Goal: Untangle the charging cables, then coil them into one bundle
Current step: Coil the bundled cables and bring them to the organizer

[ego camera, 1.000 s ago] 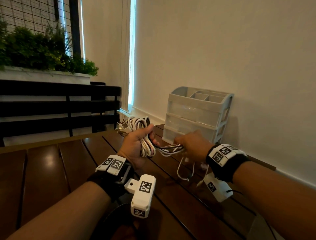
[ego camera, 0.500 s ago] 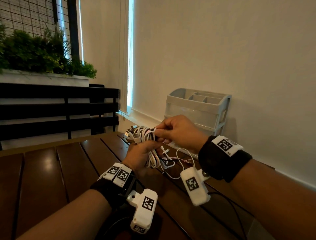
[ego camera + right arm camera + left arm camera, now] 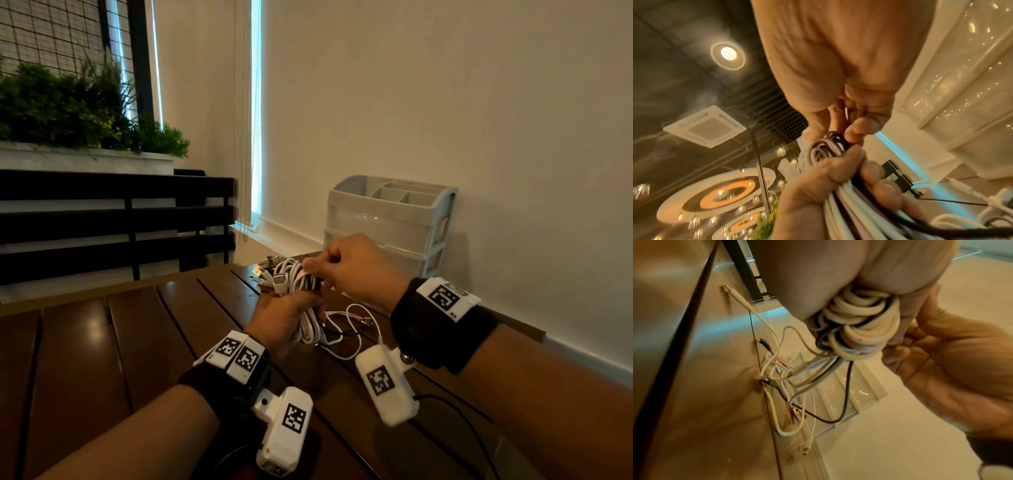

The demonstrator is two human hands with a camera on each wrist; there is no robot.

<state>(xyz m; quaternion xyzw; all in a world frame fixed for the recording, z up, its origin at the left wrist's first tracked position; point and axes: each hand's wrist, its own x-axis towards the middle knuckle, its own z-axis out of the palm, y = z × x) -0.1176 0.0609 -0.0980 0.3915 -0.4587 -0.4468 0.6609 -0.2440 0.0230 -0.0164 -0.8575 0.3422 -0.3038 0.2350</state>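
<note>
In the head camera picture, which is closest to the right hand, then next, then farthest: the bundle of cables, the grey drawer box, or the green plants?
1. Bundle of cables: touching the right hand, at its fingertips.
2. Grey drawer box: just behind the hand, against the wall.
3. Green plants: far off, upper left.

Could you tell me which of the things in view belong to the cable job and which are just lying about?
Part of the job:
- cable bundle, gripped by the left hand
- loose cable ends trailing on the table
- right hand, pinching the bundle's top loops

Just lying about:
- grey drawer organiser by the wall
- plants in the planter behind the bench
</note>
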